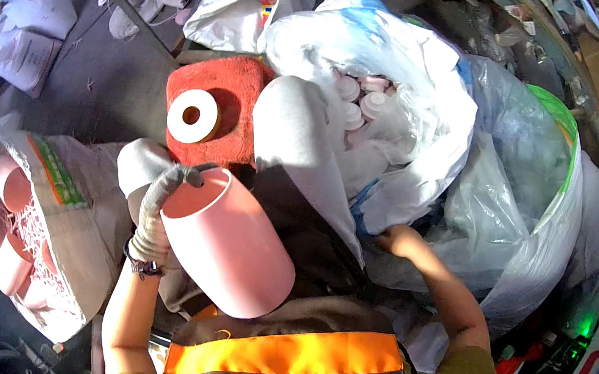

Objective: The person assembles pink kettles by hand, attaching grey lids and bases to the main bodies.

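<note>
My left hand (pixel 161 206), in a grey glove, grips the rim of a pink open-topped pot (pixel 233 250) with smooth sides. The pot is tilted over my lap, its mouth facing up and left and its closed end toward my waist. My bare right hand (pixel 397 240) reaches to the lower edge of a large white sack (pixel 439 145), beside a blue strip. Its fingertips are hidden there, so what they hold, if anything, does not show. Several round pale pink parts (pixel 372 105) lie inside that sack.
A roll of tape (pixel 193 115) lies on a red cloth-covered block (pixel 217 72) before me. At left, an open woven sack (pixel 82 233) holds several pink pots and pink shreds. Clear plastic bags (pixel 492 206) crowd the right side. A metal bar (pixel 129 6) crosses the upper left.
</note>
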The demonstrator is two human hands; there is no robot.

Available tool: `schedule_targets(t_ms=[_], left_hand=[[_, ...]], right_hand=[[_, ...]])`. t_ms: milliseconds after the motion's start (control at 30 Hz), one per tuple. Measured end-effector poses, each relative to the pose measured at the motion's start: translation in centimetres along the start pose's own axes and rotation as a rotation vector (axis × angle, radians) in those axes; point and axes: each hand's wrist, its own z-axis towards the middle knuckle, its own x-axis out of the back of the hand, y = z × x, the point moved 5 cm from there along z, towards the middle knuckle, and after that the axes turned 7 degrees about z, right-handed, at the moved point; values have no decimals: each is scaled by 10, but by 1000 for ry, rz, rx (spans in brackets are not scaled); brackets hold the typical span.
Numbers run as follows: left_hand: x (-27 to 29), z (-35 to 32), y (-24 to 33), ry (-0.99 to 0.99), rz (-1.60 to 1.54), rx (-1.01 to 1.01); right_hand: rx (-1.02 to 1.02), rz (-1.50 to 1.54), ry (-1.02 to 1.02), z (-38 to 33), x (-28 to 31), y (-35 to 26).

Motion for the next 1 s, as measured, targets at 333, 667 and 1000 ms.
schedule_targets(t_ms=[333,667,1000], left_hand=[[-2,10,-1,24,-94,56],[2,15,-3,-151,11,-102],[7,-20,14,-208,19,-99]], right_hand=[[25,-91,83,114,-159,142],[-82,586,500,-116,66,25],[996,660,549,-189,197,-235]])
